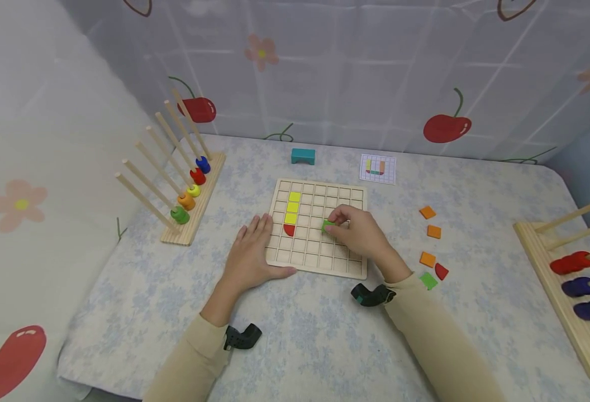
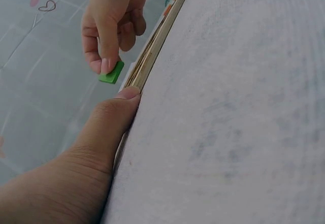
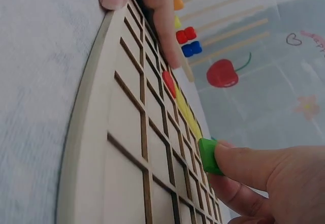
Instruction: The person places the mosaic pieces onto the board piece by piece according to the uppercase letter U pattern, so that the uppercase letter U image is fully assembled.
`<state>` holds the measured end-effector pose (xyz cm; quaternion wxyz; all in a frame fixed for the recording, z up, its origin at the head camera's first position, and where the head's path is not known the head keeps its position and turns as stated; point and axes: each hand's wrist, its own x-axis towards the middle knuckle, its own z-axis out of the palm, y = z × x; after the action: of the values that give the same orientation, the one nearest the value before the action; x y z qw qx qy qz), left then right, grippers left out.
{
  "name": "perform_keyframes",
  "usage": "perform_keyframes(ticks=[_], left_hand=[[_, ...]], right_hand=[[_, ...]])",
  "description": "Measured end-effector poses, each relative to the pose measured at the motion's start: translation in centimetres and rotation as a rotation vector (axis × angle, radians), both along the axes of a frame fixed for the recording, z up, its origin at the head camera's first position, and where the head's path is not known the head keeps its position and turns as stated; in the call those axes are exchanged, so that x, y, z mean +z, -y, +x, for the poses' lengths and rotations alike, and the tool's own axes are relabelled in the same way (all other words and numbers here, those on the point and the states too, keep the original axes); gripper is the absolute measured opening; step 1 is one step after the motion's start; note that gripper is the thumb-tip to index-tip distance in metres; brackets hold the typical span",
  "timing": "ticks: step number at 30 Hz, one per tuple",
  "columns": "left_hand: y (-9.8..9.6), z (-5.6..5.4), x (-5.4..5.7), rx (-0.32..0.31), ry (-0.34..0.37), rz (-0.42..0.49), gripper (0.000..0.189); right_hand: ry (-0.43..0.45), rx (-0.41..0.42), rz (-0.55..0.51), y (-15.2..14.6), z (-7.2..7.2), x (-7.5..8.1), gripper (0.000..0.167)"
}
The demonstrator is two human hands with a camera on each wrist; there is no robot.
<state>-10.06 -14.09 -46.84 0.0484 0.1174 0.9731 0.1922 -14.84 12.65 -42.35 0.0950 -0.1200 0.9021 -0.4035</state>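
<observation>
A wooden grid board [image 1: 320, 262] lies flat on the table, with yellow square tiles [image 1: 292, 207] in a column and a red quarter-round tile [image 1: 289, 229] just below them. My right hand [image 1: 357, 230] pinches a green square tile [image 3: 209, 156] between thumb and fingers, above the board's middle cells. In the left wrist view that green tile shows apart from the board's edge. My left hand [image 1: 250, 254] rests at the board's left side, fingers straight. Its thumb [image 2: 109, 122] touches the board's near edge.
Loose orange tiles [image 1: 428, 259], a red quarter-round tile [image 1: 442, 271] and a green tile [image 1: 428, 281] lie right of the board. Behind it are a pattern card [image 1: 377, 168] and a teal block [image 1: 303, 156]. Peg racks with beads stand left [image 1: 201, 206] and right [image 1: 551, 296].
</observation>
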Motion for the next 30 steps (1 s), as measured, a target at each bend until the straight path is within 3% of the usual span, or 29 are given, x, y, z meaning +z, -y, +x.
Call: perform_keyframes(ticks=[13, 30], left_hand=[[0.0, 0.1, 0.1, -0.004, -0.004, -0.006, 0.133], [0.1, 0.1, 0.2, -0.012, -0.006, -0.002, 0.132]], right_hand=[[0.0, 0.024, 0.012, 4.3, -0.2, -0.5, 0.012], [-0.031, 0.035, 0.075, 5.6, -0.2, -1.2, 0.012]])
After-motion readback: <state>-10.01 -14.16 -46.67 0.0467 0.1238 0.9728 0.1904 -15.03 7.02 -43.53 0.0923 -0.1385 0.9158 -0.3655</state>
